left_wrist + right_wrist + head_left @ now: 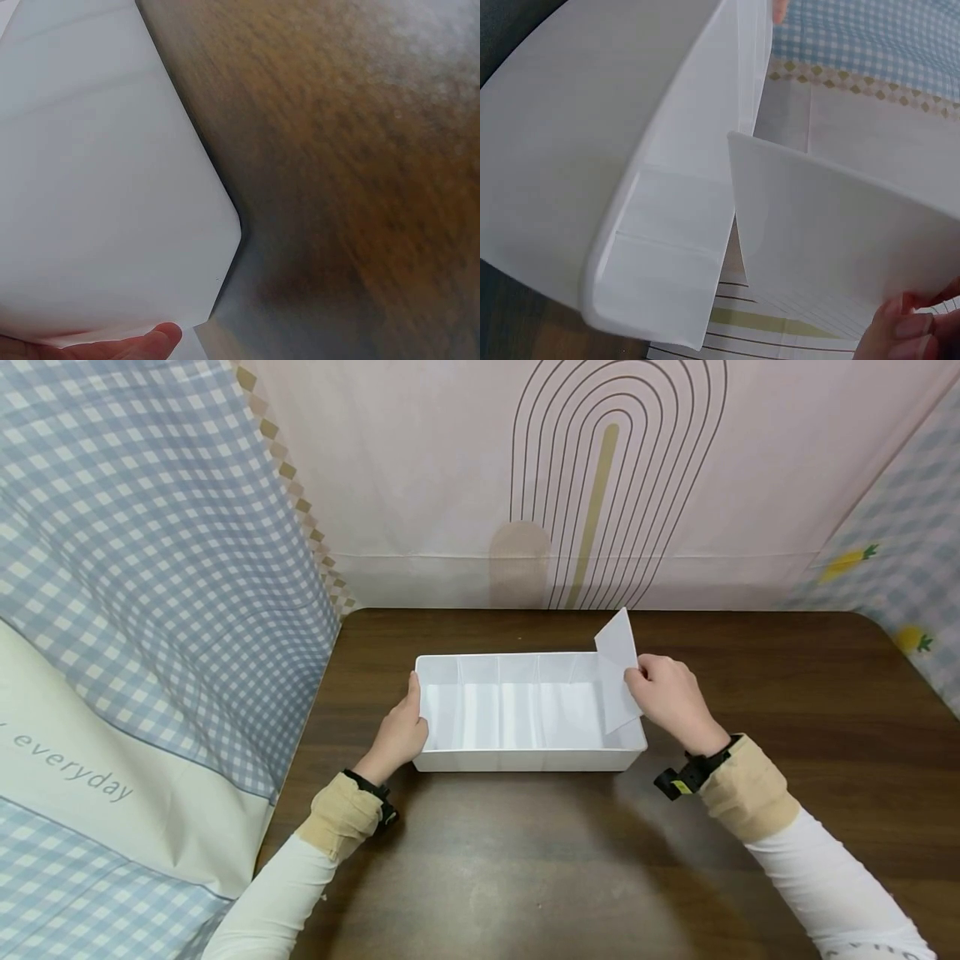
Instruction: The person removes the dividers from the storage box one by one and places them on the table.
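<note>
A long white plastic box (525,761), open at the top, lies crosswise on the brown table. My left hand (399,732) grips its left end, index finger along the outside and thumb at the rim. In the left wrist view, a fingertip (166,333) shows at the box's edge. Between thumb and fingers, my right hand (671,695) pinches a thin white divider panel (617,660). The panel is tilted at the box's right end, its upper corner standing above the rim. From the right wrist, the panel (832,232) appears beside the box's inner wall.
The wood-grain table (487,860) spreads around the box. A pale cloth with arch lines (420,485) hangs behind it. Blue checked cloth (165,527) drapes along the left side, and another checked cloth (870,585) with yellow fruit prints is at the right.
</note>
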{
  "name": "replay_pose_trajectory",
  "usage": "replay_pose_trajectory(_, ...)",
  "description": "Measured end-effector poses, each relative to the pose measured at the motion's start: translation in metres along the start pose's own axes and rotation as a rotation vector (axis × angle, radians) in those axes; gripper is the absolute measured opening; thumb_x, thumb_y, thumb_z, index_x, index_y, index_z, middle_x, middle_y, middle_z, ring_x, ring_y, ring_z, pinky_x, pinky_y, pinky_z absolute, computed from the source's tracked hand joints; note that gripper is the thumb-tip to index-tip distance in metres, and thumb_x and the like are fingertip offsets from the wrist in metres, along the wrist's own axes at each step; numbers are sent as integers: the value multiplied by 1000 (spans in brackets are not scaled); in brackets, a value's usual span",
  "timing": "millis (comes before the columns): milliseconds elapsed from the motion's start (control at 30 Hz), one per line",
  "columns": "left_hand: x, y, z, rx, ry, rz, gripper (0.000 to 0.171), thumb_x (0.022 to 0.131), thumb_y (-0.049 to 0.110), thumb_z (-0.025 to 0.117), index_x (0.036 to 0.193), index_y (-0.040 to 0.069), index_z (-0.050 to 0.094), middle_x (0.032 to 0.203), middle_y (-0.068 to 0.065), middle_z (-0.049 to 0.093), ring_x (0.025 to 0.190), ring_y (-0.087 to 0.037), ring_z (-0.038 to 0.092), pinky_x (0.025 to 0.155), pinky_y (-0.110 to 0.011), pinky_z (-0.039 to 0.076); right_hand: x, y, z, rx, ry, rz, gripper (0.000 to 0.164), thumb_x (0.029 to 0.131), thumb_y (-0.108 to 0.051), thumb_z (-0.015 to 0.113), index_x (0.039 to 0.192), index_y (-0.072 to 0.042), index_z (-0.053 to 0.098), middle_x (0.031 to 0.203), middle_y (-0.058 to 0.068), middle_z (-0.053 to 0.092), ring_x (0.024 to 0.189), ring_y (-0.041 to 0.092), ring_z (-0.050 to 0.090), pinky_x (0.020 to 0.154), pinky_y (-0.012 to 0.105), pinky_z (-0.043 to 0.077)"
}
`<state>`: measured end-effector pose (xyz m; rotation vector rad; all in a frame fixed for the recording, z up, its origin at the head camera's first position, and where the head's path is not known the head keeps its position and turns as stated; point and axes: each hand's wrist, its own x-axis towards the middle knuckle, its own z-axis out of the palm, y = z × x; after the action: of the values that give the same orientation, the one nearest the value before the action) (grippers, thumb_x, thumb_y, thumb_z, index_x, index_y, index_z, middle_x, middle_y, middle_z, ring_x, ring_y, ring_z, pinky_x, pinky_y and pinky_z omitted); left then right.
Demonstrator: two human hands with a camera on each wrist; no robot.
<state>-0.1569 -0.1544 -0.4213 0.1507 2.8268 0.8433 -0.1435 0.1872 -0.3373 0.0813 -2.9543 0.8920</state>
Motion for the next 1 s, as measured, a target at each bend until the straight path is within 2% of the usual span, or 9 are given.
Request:
replay_pose_trajectory(533,0,0,0,-6,2,-3,69,84,2,32,142,4,-5,140,-20,30,42,-13,25,42,-26,27,-2,12,-13,-30,-14,41,32,91,-18,35,67,-2,49,57,7,41,53,21,40,47,28,31)
replay_pose_trajectory(1000,1,-1,0,-4,3,-5,70,84,2,33,142,5,-6,138,-21,34,42,-13,25,42,-25,27,-4,26,-21,-50,19,57,33,91,-19,34,62,-4,40,56,7,36,53,21,37,49,29,29)
